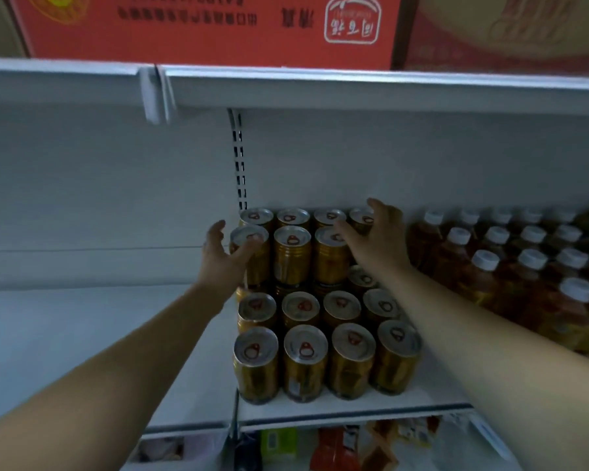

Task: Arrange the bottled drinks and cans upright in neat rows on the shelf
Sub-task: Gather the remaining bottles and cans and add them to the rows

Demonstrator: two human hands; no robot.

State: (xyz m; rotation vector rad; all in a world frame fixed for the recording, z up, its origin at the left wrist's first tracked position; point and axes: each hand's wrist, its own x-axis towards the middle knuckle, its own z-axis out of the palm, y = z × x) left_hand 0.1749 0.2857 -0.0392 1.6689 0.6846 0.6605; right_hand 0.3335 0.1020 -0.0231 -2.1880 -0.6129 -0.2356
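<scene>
Gold cans (305, 362) with silver lids and red pull rings stand upright in rows of four on the white shelf (354, 411). A second layer of the same cans (292, 254) is stacked on the back rows. My left hand (220, 258) is open and cups the left side of the upper layer's front-left can (252, 237), thumb across its front. My right hand (378, 237) is open with fingers spread, resting against the right end of that upper layer. Amber drink bottles (480, 280) with white caps stand in rows to the right.
An upper shelf edge (354, 91) runs overhead, carrying red cartons (201, 25). A slotted upright (238, 161) divides the back wall. A white shelf panel (82, 334) lies left of the cans. Packaged goods (334, 447) sit on the shelf below.
</scene>
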